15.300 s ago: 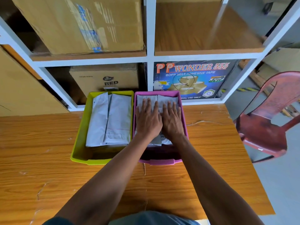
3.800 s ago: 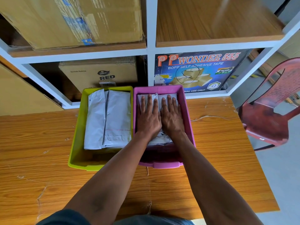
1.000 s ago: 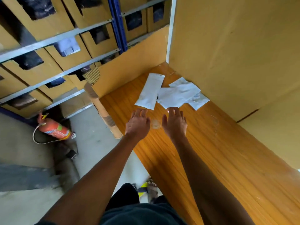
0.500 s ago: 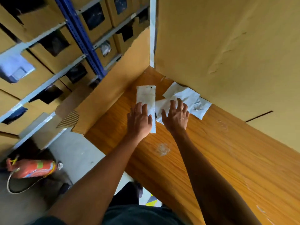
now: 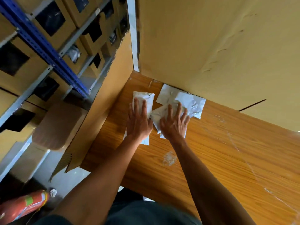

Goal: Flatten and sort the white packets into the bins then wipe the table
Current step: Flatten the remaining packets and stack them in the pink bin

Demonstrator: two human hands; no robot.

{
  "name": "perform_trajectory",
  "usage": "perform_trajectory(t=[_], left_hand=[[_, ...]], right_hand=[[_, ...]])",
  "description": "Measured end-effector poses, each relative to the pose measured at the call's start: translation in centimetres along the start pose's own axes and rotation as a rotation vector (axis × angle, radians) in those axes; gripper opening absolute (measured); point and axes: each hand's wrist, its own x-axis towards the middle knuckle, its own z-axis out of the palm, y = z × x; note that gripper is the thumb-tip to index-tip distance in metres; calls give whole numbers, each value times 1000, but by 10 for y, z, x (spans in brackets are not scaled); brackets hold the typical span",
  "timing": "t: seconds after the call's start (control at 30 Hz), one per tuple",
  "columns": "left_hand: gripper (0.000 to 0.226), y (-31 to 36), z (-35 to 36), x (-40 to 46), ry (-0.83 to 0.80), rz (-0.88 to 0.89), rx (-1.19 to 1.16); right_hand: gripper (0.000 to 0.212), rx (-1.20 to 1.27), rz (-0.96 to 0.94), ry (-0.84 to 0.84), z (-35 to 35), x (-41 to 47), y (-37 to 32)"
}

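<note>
Our left hand [image 5: 139,121] and right hand [image 5: 174,124] press flat, fingers straight, on white packets [image 5: 191,101] near the cardboard wall [image 5: 203,46]. They may slide off the table [image 5: 211,151].

- You're pressing crinkled, matt white packets [image 5: 186,99] onto a glossy wood-grain table [image 5: 211,159].
- You're facing matt, dented cardboard sheet [image 5: 211,46] and painted blue metal racking [image 5: 48,47].

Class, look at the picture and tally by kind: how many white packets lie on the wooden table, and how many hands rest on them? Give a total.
White packets: 3 (long packet under the left hand, crumpled packet, packet under the right hand)
Hands: 2 (left hand, right hand)
Total: 5
</note>
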Motion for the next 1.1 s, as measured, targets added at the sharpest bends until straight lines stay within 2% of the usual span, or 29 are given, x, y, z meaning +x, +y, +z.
perform_trajectory(t=[0.2, 0.3, 0.43, 0.73, 0.9, 1.1], left_hand=[[77, -4, -3, 3, 39, 76, 16], [82, -3, -4, 4, 44, 101, 32], [85, -2, -6, 4, 23, 105, 27], [75, 7, -21, 1, 77, 132, -57], [78, 28, -30, -10, 101, 210, -100], [82, 67, -36, -29, 105, 341, -165]], right_hand=[[77, 43, 107, 36, -1, -1, 9], [69, 47, 110, 106, -4, 0, 10], [70, 45, 119, 93, -13, -5, 7], [71, 39, 27, 50, -20, -22, 20], [72, 29, 13, 62, -32, -39, 28], [70, 40, 87, 122, -54, -66, 53]])
